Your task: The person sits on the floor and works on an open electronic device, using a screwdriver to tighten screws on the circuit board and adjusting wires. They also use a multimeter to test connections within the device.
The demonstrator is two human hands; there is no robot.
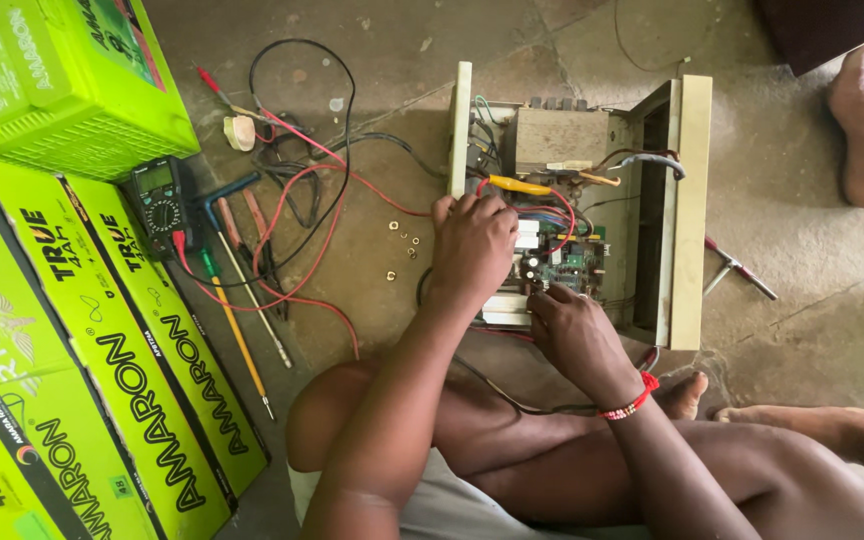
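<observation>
Boxes: green cartons (102, 350) lie along the left edge, one more at far left.
Meter: a multimeter (159, 203) sits just right of them, its red and black leads (297, 215) looping over the floor.
Tools: screwdrivers (237, 325) lie near the meter.
Nuts: small nuts (402, 245) rest on the floor left of the case.
Left hand: left hand (472, 250) lies knuckles up on the case's left side, fingers curled over the wiring; what it holds I cannot tell.
Board: circuit board (567, 262) sits inside the open case (687, 210), just right of the left hand.
Right hand: right hand (577, 335) is at the board's near edge, fingertips pinched on it.
Far right: a T-wrench (737, 268) lies on the floor.
</observation>
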